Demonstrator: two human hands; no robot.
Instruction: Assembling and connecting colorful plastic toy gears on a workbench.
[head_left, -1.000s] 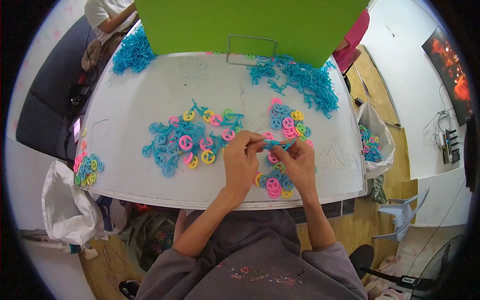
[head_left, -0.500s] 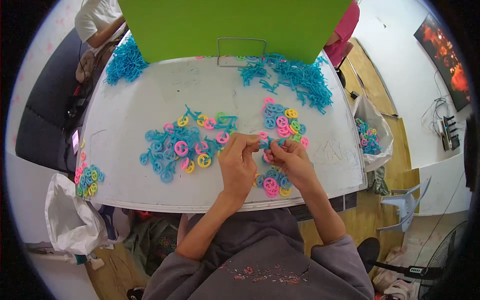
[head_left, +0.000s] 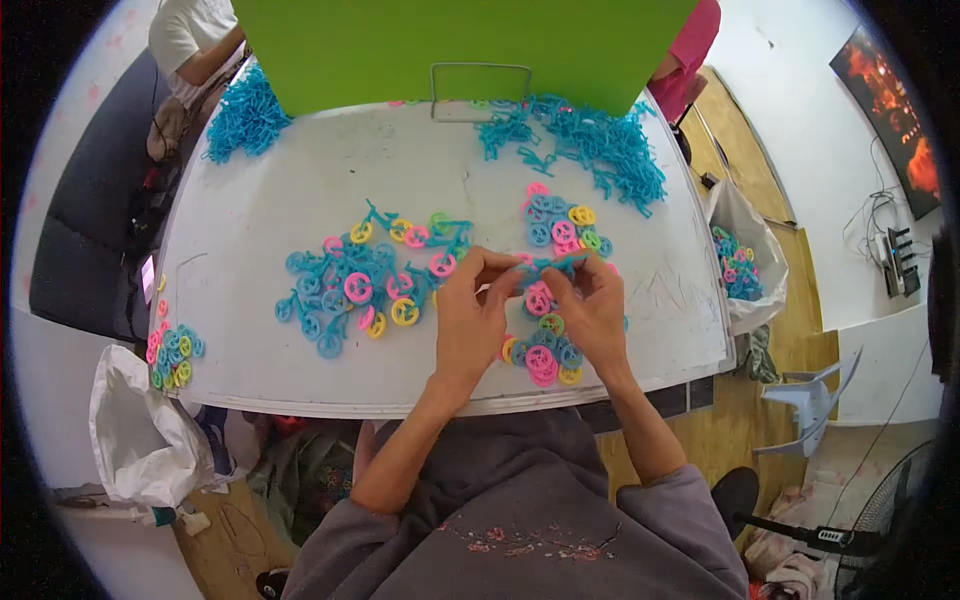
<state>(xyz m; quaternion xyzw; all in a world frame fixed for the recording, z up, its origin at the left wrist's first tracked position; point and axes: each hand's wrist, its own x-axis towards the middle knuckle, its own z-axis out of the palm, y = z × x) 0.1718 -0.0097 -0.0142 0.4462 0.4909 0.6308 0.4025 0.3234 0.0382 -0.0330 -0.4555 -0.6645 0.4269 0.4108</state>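
Note:
Over the near middle of the white table, my left hand [head_left: 472, 318] and my right hand [head_left: 592, 312] meet with closed fingertips. Between them they pinch a small blue plastic toy bicycle frame [head_left: 553, 264]. Fingers cover most of it, so whether a wheel is on its left end cannot be made out. Beside my left hand lies a heap of toy bicycles [head_left: 350, 280] with blue frames and blue, pink, yellow and green wheels. Loose toy wheels [head_left: 541, 360] are gathered under and beside my right hand, and more wheels [head_left: 563, 233] lie just beyond it.
Blue frames are piled at the far right [head_left: 610, 150] and far left [head_left: 248, 115]. A green panel [head_left: 470, 50] stands across the table's far side, with people behind it. More wheels [head_left: 172, 355] lie at the left edge. White sacks [head_left: 140, 440] hang or stand on both sides.
Both hands have turned a little around the held frame, and the right fingers now reach further over it. The piles look the same; the whole view has shifted slightly.

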